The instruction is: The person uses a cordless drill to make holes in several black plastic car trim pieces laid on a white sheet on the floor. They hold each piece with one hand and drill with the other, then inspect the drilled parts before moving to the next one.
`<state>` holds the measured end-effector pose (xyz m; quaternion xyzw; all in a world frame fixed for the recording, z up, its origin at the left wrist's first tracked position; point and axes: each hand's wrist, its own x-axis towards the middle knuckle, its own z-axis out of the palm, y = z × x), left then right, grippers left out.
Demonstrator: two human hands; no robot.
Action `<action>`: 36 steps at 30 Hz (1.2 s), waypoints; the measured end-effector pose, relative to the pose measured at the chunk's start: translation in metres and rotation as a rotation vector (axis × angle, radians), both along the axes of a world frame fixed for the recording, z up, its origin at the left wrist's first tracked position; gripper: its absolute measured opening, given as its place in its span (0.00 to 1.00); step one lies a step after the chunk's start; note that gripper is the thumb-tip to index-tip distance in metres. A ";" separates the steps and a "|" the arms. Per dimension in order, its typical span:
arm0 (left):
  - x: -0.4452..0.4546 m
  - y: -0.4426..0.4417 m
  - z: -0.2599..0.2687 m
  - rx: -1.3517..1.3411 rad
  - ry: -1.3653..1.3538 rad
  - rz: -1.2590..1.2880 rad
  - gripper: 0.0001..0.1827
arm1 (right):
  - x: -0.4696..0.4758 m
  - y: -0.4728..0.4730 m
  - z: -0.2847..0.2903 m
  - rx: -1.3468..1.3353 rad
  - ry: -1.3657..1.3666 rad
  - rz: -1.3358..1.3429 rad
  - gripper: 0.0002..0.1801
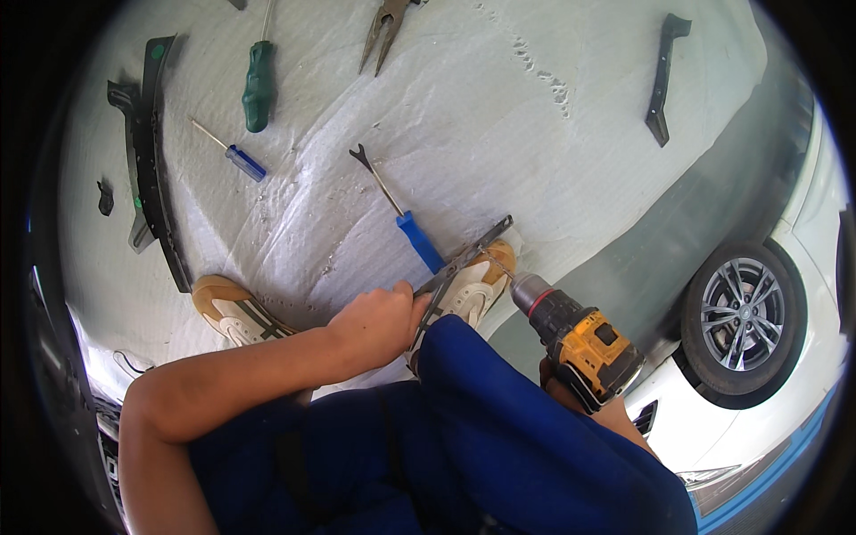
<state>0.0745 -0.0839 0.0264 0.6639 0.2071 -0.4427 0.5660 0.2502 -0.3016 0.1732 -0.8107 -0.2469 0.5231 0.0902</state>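
Note:
My left hand (pixel 378 326) grips the near end of a narrow dark strip (pixel 461 261), which slants up over my right shoe (pixel 471 291). In my right hand (pixel 558 388), mostly hidden behind the tool, is a yellow and black cordless drill (pixel 582 338). A thin twist drill bit (pixel 496 259) runs from its chuck to the strip, and its tip appears to meet the strip near the far end. Just beyond the strip lies a blue-handled trim removal tool (pixel 420 241) with a forked tip.
On the pale floor sheet (pixel 435 147) lie a green-handled screwdriver (pixel 258 87), a small blue screwdriver (pixel 244 160) and long-nose pliers (pixel 384 33). Black trim pieces (pixel 157 160) rest at left, another trim piece (pixel 662 80) at far right. A white car's wheel (pixel 742 314) stands at right.

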 end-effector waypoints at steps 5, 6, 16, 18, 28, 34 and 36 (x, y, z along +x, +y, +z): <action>0.000 0.002 0.001 -0.010 0.002 0.013 0.25 | 0.000 0.005 0.004 0.009 0.019 -0.030 0.19; 0.000 0.001 0.001 -0.010 0.003 0.012 0.25 | 0.000 0.005 0.004 0.010 0.022 -0.031 0.19; 0.000 0.003 0.000 -0.006 0.012 0.001 0.25 | 0.000 0.014 0.005 0.038 -0.051 0.127 0.19; 0.001 0.003 0.000 -0.003 0.011 -0.003 0.25 | -0.001 0.015 0.007 0.010 -0.030 0.092 0.19; 0.003 0.006 0.002 -0.011 0.027 -0.017 0.25 | -0.003 0.004 0.008 -0.078 0.071 -0.132 0.20; 0.003 0.006 0.004 -0.015 0.036 -0.010 0.25 | -0.008 -0.005 0.006 -0.096 0.082 -0.151 0.19; 0.003 0.005 0.004 -0.021 0.039 -0.002 0.25 | -0.010 0.000 0.007 -0.075 0.095 -0.241 0.19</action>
